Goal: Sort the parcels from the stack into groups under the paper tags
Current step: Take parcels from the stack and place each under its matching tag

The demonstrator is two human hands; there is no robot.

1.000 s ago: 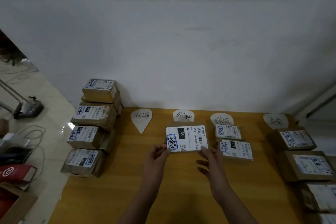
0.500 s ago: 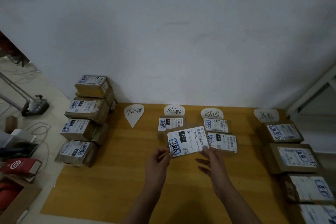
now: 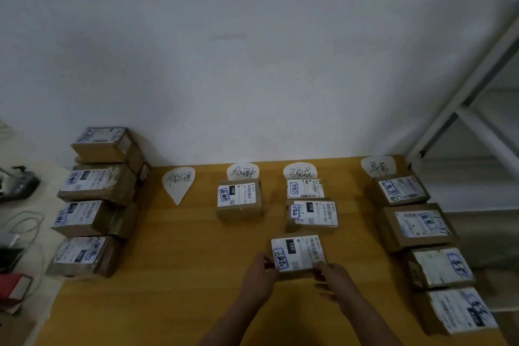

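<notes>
Wooden table point(image 3: 174, 275): your left hand point(image 3: 259, 279) and right hand point(image 3: 335, 279) pinch one parcel point(image 3: 298, 254), apparently resting just below two parcels point(image 3: 309, 205) under the third tag point(image 3: 300, 172).

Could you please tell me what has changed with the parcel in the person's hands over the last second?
The held parcel moved right and nearer, from in front of the second tag to the column under the third tag, below its two parcels. The left hand and right hand still grip it. The other parcels stayed put.
</notes>
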